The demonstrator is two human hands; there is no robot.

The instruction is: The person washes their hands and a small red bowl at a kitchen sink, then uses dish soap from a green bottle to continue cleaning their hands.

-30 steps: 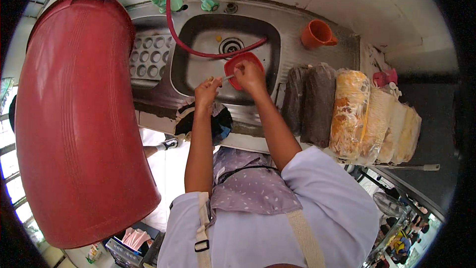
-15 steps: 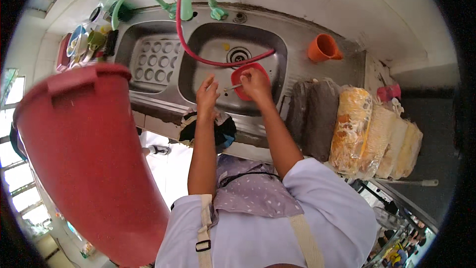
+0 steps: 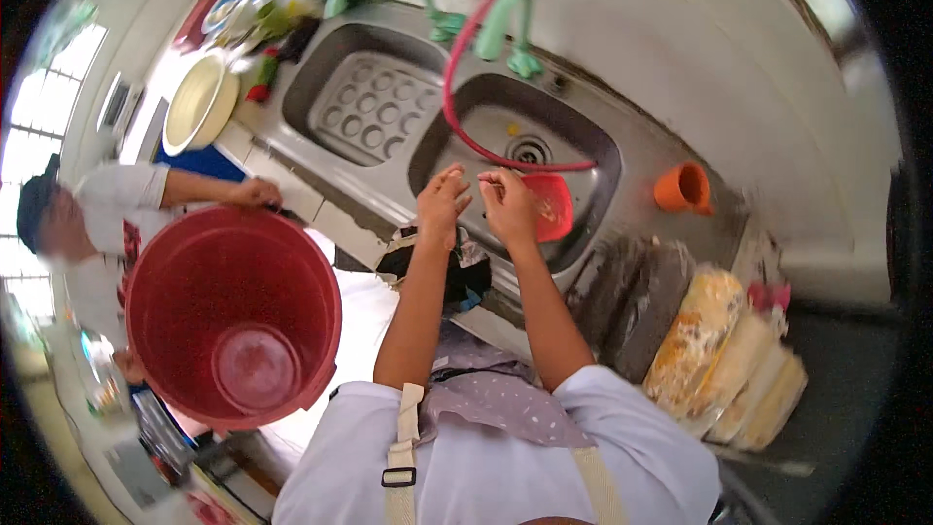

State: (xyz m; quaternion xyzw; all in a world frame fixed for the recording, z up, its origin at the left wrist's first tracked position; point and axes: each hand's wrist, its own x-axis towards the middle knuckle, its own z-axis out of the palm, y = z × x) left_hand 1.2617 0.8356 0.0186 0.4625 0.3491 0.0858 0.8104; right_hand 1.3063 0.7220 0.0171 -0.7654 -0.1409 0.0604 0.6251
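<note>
And here are both hands up over the near side of the right-hand sink basin (image 3: 494, 123), close together and apart; the left hand (image 3: 441, 204) is loosely open, fingers part-bent; the right hand (image 3: 510, 209) has its fingers drawn in toward the thumb, and whether it grips anything, I cannot tell; just beside it, in the basin, sits the red bowl (image 3: 558, 222), its left side hidden behind that hand, touching or not is unclear; a red hose (image 3: 454, 87) curves down past the green taps (image 3: 501, 24) and ends across the basin, by the drain (image 3: 528, 148); over in the left basin lies a grey tray (image 3: 377, 109) with round hollows; on the steel to the right stands an orange jug (image 3: 680, 189), and nearer the body rest wrapped rolls (image 3: 692, 342), dark and pale; a dark cloth (image 3: 472, 278) bunches at the front edge, below the left hand; and out on the left, another person's hand (image 3: 255, 192) is at the rim of a big red tub (image 3: 160, 282), its mouth facing us.
</note>
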